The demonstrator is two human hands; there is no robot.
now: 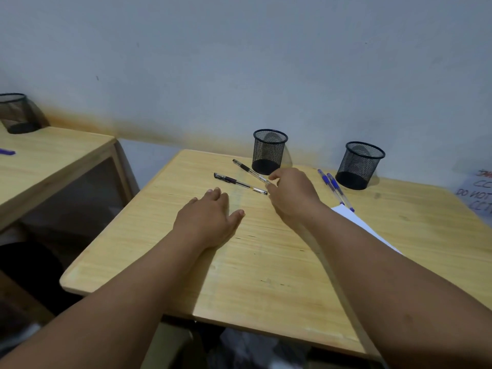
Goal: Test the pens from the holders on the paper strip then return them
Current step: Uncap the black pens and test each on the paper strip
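Observation:
Two black pens lie crossed near the middle of the wooden table [266,262]: the far black pen [247,169] and the near black pen [239,183]. My right hand [292,198] reaches over their right ends, and its fingertips pinch the end of the far black pen, which still lies on the table. My left hand [210,219] rests flat on the table, fingers straight, holding nothing. Two blue pens [332,187] lie side by side by the right mesh holder [359,166]. The left mesh holder [269,151] stands behind the black pens. A white paper strip [354,219] shows partly under my right forearm.
Both holders stand against the pale wall and look empty. A second wooden table [53,161] at the left carries another black mesh holder [16,113] and a purple object [6,151]. A handwritten sign [476,193] hangs at the far right edge.

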